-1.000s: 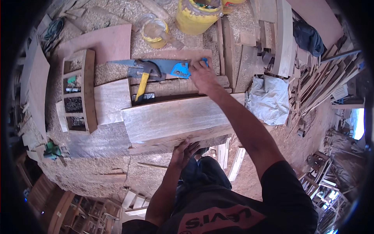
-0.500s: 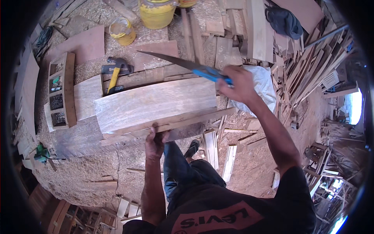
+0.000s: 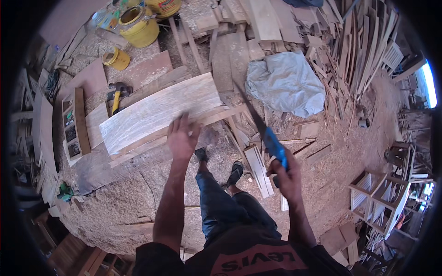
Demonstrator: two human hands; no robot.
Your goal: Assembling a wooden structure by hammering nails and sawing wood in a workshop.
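Observation:
My right hand (image 3: 287, 177) grips the blue handle of a handsaw (image 3: 276, 149), whose long blade points up and away, beside the board's right end. My left hand (image 3: 183, 138) rests at or just over the near edge of a pale wooden board (image 3: 156, 110), fingers apart and slightly blurred; whether they touch it is unclear. The board lies with a narrow strip (image 3: 228, 112) along its near edge on the work surface. Behind it lie a yellow-handled hammer (image 3: 116, 99) and, farther left, a wooden box with compartments (image 3: 80, 119).
Yellow buckets (image 3: 138, 30) and a small yellow tub (image 3: 119, 60) stand at the back. A crumpled pale cloth (image 3: 287, 83) lies right of the board. Offcuts (image 3: 354, 55) are piled upper right, wooden frames (image 3: 377, 195) stand right, and a green tool (image 3: 65, 191) sits lower left.
My right hand has lifted the saw from beside the hammer and swung it down to the right. My left hand has moved up onto the board's near edge. The view has shifted.

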